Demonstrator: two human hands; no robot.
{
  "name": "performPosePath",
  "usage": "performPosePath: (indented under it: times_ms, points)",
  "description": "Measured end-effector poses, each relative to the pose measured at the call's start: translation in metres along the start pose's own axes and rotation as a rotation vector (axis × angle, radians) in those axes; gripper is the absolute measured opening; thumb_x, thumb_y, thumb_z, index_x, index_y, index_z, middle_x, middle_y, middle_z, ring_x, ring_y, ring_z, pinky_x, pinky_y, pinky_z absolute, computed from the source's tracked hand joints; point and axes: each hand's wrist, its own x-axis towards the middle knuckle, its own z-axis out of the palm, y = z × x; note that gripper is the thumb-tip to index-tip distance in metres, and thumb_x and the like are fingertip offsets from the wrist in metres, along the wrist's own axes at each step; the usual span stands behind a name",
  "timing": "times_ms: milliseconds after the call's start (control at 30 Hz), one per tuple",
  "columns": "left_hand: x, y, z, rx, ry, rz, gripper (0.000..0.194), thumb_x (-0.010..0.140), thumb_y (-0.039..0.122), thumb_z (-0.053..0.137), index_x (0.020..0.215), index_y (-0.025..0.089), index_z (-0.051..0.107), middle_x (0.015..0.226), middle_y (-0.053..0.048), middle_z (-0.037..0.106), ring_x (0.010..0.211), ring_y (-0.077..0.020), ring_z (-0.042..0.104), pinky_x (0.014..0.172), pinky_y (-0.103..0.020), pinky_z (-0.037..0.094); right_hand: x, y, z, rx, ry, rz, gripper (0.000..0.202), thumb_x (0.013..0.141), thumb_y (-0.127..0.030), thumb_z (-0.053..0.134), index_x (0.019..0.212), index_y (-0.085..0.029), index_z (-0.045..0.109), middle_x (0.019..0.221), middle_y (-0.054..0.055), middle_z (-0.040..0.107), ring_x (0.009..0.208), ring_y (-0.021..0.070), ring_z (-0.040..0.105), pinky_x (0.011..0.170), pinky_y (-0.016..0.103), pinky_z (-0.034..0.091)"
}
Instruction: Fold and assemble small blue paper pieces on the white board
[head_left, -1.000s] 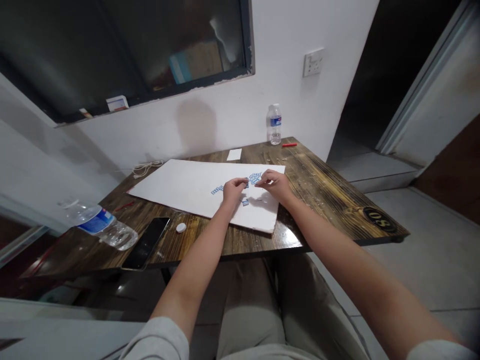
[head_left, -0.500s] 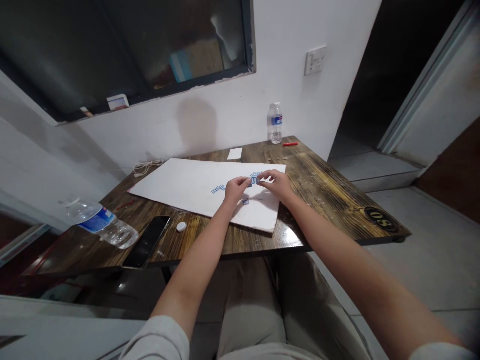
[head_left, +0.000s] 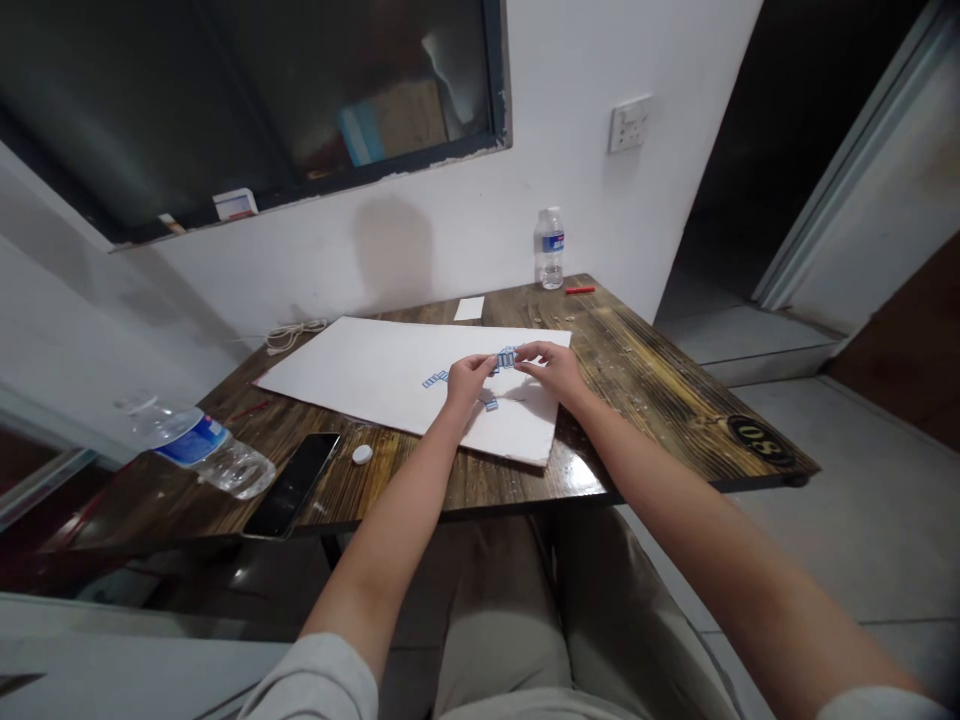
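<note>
Above the right half of a white board (head_left: 360,365), my two hands face each other around a small blue-and-white striped piece (head_left: 506,359). My left hand (head_left: 470,381) pinches its left side between thumb and fingers. At its right side, my right hand (head_left: 553,368) has thumb and fingertips closed on the piece's edge. More blue-and-white pieces (head_left: 433,380) lie on the board left of my left hand, and a single one (head_left: 491,405) rests below, between the hands. Others behind the held piece are partly hidden by it and my fingers.
On the wooden table (head_left: 652,400) are a lying water bottle (head_left: 199,440), a black phone (head_left: 292,485) and a white cap (head_left: 362,455) at the left. Toward the back are a cable (head_left: 292,333), white card (head_left: 469,308), standing bottle (head_left: 551,250) and red pen (head_left: 580,290).
The held piece and my left fingertips have shifted very slightly left. My right hand has barely moved, and the pieces on the board look the same.
</note>
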Motion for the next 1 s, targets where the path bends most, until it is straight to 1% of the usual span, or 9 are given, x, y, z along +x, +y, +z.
performPosePath:
  times_ms: [233,400,533,667,833,1000]
  points:
    - [0.0001,0.0007,-0.0004,-0.015,-0.002,-0.022,0.024,0.068,0.038,0.073,0.076,0.015,0.074,0.069,-0.005,0.070,0.066,-0.0155,0.061,0.065,-0.027,0.046,-0.0005,0.0016,0.0006,0.009,-0.018,0.007,0.026,0.072,-0.037,0.075,0.093,-0.021,0.075,0.085,0.005,0.075,0.078,0.0195,0.066,0.076,0.034,0.050]
    - [0.0016,-0.0019,-0.0002,-0.006,-0.009,-0.019,0.026,0.068,0.040,0.073,0.077,0.015,0.074,0.070,-0.005,0.071,0.066,-0.0156,0.062,0.065,-0.027,0.047,-0.0003,0.0044,0.0016,0.058,-0.007,0.022,0.027,0.072,-0.036,0.075,0.096,-0.022,0.075,0.085,0.005,0.075,0.078,0.0200,0.067,0.076,0.035,0.050]
    - [0.0029,-0.0039,0.0004,-0.003,-0.014,-0.001,0.027,0.067,0.042,0.073,0.075,0.016,0.074,0.071,-0.005,0.071,0.066,-0.0159,0.062,0.066,-0.028,0.047,0.0003,0.0076,0.0032,0.075,0.000,0.040,0.026,0.071,-0.036,0.075,0.093,-0.023,0.075,0.086,0.005,0.075,0.077,0.0204,0.067,0.073,0.034,0.050]
    - [0.0035,-0.0046,-0.0004,-0.001,-0.020,0.026,0.026,0.067,0.040,0.073,0.076,0.015,0.074,0.070,-0.005,0.071,0.065,-0.0153,0.062,0.067,-0.028,0.048,0.0004,0.0079,0.0037,0.066,0.001,0.051,0.022,0.072,-0.036,0.074,0.089,-0.022,0.076,0.085,0.005,0.075,0.077,0.0207,0.067,0.073,0.034,0.050]
    - [0.0037,-0.0052,-0.0009,0.028,-0.039,0.052,0.025,0.068,0.039,0.072,0.076,0.015,0.074,0.068,-0.004,0.069,0.065,-0.0154,0.061,0.068,-0.029,0.047,0.0002,0.0044,0.0038,0.069,0.010,0.079,0.017,0.073,-0.033,0.071,0.085,-0.021,0.076,0.083,0.005,0.075,0.075,0.0194,0.065,0.074,0.033,0.050]
    - [-0.0003,-0.0014,0.0006,0.075,-0.049,0.060,0.019,0.068,0.033,0.071,0.076,0.015,0.074,0.071,-0.005,0.071,0.069,-0.0170,0.063,0.070,-0.029,0.048,0.0001,0.0028,0.0042,0.084,0.009,0.090,0.022,0.079,-0.038,0.063,0.086,-0.020,0.074,0.080,0.005,0.074,0.075,0.0189,0.065,0.074,0.033,0.050]
